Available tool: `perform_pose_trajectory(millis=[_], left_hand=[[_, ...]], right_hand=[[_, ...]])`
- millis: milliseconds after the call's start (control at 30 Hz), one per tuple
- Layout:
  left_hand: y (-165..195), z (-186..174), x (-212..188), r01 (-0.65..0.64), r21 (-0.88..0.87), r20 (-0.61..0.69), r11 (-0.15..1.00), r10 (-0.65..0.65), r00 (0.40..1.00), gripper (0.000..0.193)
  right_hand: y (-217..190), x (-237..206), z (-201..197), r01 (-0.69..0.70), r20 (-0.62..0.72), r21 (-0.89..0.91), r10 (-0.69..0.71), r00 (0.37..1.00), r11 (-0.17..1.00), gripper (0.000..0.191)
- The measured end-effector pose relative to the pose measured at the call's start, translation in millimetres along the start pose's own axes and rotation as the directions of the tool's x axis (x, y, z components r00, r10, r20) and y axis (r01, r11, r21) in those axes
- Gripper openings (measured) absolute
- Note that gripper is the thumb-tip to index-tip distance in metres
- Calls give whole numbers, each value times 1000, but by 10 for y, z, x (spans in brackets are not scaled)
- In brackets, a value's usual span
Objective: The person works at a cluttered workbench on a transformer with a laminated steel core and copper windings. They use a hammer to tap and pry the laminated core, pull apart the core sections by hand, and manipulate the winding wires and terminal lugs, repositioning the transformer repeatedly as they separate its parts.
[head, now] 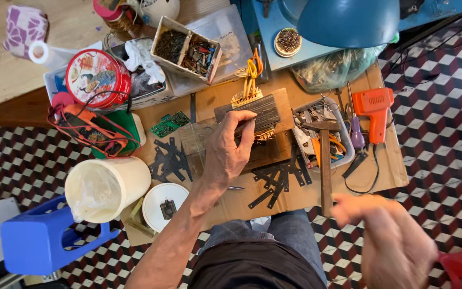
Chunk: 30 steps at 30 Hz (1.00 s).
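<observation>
Top-down view of a cluttered cardboard work surface [231, 200]. Left hand [226, 147] at centre, fingers spread flat and pressing on a dark laminated metal core block with orange and yellow wire leads [255, 109], block resting on a small wooden board [287, 115]. Right hand [394, 241] at 4 o'clock, raised, blurred, apparently holding nothing; exact finger position impossible to tell. Wooden-handled hammer [324, 163] at 3 o'clock of the left hand; loose black metal strips [276, 179] at 5 o'clock; orange pistol-shaped soldering gun [374, 109] at 2 o'clock.
</observation>
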<state>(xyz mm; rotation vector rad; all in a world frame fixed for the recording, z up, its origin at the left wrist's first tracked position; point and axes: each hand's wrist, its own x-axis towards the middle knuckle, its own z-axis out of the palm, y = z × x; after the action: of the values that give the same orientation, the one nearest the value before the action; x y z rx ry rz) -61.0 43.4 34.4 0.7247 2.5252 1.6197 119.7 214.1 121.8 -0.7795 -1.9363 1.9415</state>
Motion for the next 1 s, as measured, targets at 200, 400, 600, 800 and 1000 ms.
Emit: perform_pose_trajectory(millis=[200, 400, 600, 800, 1000], left_hand=[[381, 210, -315, 283, -102, 216, 954, -257, 942, 16], [392, 637, -418, 714, -337, 263, 614, -667, 697, 21], [367, 409, 8, 119, 473, 42, 873, -158, 987, 51], [351, 409, 324, 54, 624, 166, 780, -200, 966, 68], [379, 485, 435, 43, 680, 160, 732, -205, 965, 65]], right_hand=[[858, 291, 152, -370, 186, 22, 360, 914, 929, 45], [1065, 554, 80, -565, 385, 38, 510, 770, 824, 34], [1247, 897, -182, -593, 302, -55, 580, 757, 803, 24], [1499, 1127, -468, -565, 230, -107, 573, 787, 818, 22], [1650, 1182, -555, -564, 241, -127, 577, 780, 816, 22]])
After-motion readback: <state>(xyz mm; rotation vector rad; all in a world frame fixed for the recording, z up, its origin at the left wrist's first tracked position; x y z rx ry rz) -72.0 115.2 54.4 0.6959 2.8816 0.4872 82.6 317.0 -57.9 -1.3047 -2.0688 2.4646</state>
